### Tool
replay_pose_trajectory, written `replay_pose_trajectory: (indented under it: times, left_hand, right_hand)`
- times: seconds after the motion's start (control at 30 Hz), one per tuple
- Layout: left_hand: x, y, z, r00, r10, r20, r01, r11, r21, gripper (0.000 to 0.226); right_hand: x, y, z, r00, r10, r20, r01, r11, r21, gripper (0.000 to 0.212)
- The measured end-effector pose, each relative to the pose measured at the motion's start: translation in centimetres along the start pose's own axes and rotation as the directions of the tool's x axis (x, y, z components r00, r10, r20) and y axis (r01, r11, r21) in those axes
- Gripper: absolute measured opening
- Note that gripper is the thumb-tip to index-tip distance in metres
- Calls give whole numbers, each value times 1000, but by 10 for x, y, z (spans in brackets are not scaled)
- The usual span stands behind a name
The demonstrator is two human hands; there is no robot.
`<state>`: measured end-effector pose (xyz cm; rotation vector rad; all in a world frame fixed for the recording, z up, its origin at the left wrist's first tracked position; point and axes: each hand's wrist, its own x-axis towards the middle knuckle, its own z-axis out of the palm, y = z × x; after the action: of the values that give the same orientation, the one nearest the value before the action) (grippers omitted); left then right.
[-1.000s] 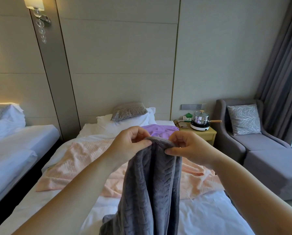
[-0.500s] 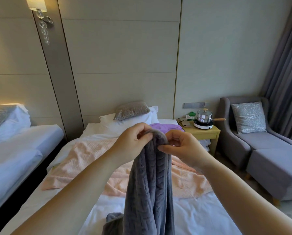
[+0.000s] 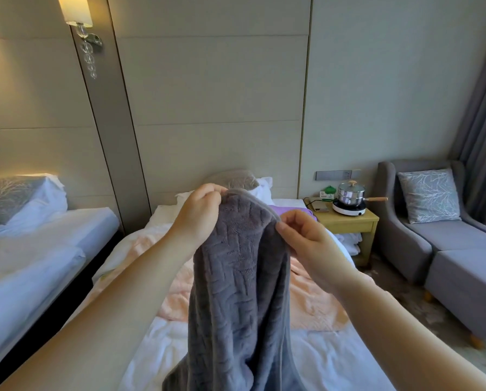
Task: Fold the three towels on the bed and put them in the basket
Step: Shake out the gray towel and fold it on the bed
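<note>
Wider apart now, left hand (image 3: 199,219) and right hand (image 3: 304,239) pinch grey towel (image 3: 236,294) edge

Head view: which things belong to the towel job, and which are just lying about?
Job: grey towel, pinched by left hand and right hand; pink towel; purple towel; bed. No basket visible.
Lying about: steel pot, nightstand, armchair, wall lamp.
</note>
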<state>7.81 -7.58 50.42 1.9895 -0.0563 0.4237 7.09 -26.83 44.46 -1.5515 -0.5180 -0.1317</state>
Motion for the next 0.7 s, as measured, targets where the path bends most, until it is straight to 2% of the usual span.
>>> replay_pose_trajectory:
  times: [0.07,0.1,0.13,0.2,0.27,0.4,0.6,0.63,0.7]
  left_hand:
    - [0,6,-2,989,-33,147,20,996,90,40]
    - [-4,6,-2,973,31,230,-48,996,71,53]
    - [-10,4,-2,948,130,292,-139,990,10,57]
    - [-22,1,0,899,205,386,-204,978,-44,35]
    - [-24,-4,4,896,156,416,-148,988,-51,24]
    - [-20,-9,12,962,116,248,-90,989,-116,5]
    - [-9,0,12,983,178,49,-158,948,-277,4]
    - [-7,2,10,983,183,-1,-175,942,-287,6]
    - [-4,4,5,982,163,-100,-186,932,-310,8]
  right_hand:
    - [2,-9,1,998,-53,16,53,999,-3,11]
    - [2,-12,1,997,-71,24,71,997,-11,10]
    - [2,-15,2,996,-82,36,83,996,-18,9]
    - [1,-16,1,993,-93,68,95,995,-34,6]
    - [0,-14,-1,993,-85,80,87,996,-28,5]
    - [-10,3,-1,996,-41,73,37,998,51,7]
    - [-26,41,-2,996,41,81,-24,981,-193,28]
    - [-27,44,-4,996,46,83,-26,972,-234,29]
    - [-28,50,-6,994,68,85,-39,951,-306,15]
